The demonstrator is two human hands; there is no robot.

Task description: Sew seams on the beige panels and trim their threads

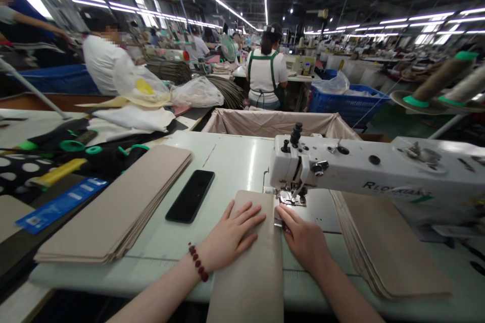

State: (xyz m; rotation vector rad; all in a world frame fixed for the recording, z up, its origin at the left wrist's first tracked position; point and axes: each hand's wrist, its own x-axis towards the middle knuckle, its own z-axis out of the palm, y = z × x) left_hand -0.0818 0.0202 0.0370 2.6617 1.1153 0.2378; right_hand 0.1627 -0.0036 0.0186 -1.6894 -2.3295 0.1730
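Note:
A long beige fabric panel lies on the pale green sewing table and hangs over its front edge. Its far end is beside the needle and presser foot of a white sewing machine. My left hand rests flat on the panel, fingers spread, a dark red bead bracelet at the wrist. At the panel's right edge, just in front of the presser foot, is my right hand with its fingers together and curled. A small metal piece shows under those fingers; its kind is unclear.
Stacks of beige panels lie left and right. A black phone sits left of the panel. Behind the table is a cloth-lined bin. Thread cones stand right; a blue ruler packet lies left. People work beyond.

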